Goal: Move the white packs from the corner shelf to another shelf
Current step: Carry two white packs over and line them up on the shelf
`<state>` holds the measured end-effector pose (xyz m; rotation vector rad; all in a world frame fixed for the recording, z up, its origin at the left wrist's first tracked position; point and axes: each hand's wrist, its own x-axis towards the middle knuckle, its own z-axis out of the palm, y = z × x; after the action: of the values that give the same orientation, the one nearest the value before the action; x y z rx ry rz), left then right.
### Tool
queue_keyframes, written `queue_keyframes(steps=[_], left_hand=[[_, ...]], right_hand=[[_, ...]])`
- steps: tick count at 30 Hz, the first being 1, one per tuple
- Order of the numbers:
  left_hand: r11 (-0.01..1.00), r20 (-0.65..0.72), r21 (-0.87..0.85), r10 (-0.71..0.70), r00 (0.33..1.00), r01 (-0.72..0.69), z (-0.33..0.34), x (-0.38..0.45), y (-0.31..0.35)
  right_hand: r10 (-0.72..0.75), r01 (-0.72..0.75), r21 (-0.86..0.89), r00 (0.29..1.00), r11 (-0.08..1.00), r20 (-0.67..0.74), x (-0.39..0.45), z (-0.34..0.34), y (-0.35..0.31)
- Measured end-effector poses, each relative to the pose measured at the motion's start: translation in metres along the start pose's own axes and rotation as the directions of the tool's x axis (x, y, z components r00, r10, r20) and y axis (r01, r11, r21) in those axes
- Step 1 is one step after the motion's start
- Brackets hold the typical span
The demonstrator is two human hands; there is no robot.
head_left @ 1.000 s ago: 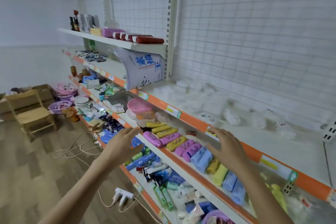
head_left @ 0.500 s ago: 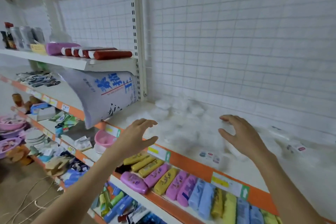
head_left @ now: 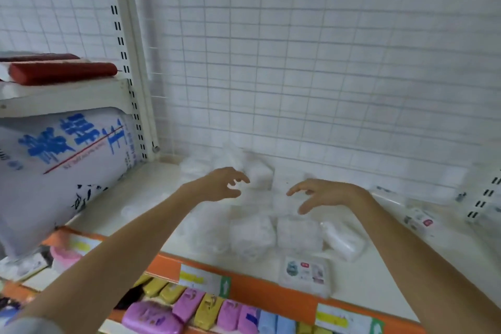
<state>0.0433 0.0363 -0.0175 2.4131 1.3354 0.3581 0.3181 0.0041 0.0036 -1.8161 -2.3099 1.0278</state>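
Head view. A loose heap of soft white plastic-wrapped packs (head_left: 252,228) lies on the cream corner shelf (head_left: 379,276) with the orange front strip, against the white wire-grid back panel (head_left: 325,62). Both bare hands hover over the heap, palms down and turned toward each other. The left hand (head_left: 221,184) is over the rear-left of the pile, the right hand (head_left: 322,194) over its right middle; the packs lie between and just below the 2 hands. Neither hand appears to touch a pack, though blur leaves contact uncertain. On each hand the fingers are curled and spread apart, holding nothing. The heap has no clear long axis; the hands are about equally near. A 2-handed scoop looks likely. A large white sack with blue characters (head_left: 62,171) leans at left.
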Motion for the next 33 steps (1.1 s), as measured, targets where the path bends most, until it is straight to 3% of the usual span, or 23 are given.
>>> queue_keyframes(steps=[6,10,19,33], left_hand=[[0.994,0.246,-0.026,0.107,0.963,-0.104,0.019,0.035,-0.025],[0.986,0.305,-0.033,0.167,0.938,-0.164,0.021,0.044,-0.037],[0.945,0.226,0.108,0.280,0.933,-0.310,0.038,0.052,-0.035],[0.911,0.167,0.216,0.319,0.933,-0.350,0.037,0.050,-0.040]], right_hand=[[0.067,-0.066,0.035,0.998,0.997,-0.017,0.009,0.011,0.008],[0.125,-0.122,0.043,0.989,0.992,-0.073,0.010,0.015,0.000],[0.185,-0.214,-0.084,0.946,0.973,-0.264,0.007,0.034,-0.020],[0.234,-0.281,-0.102,0.915,0.954,-0.329,0.006,0.040,-0.028]])
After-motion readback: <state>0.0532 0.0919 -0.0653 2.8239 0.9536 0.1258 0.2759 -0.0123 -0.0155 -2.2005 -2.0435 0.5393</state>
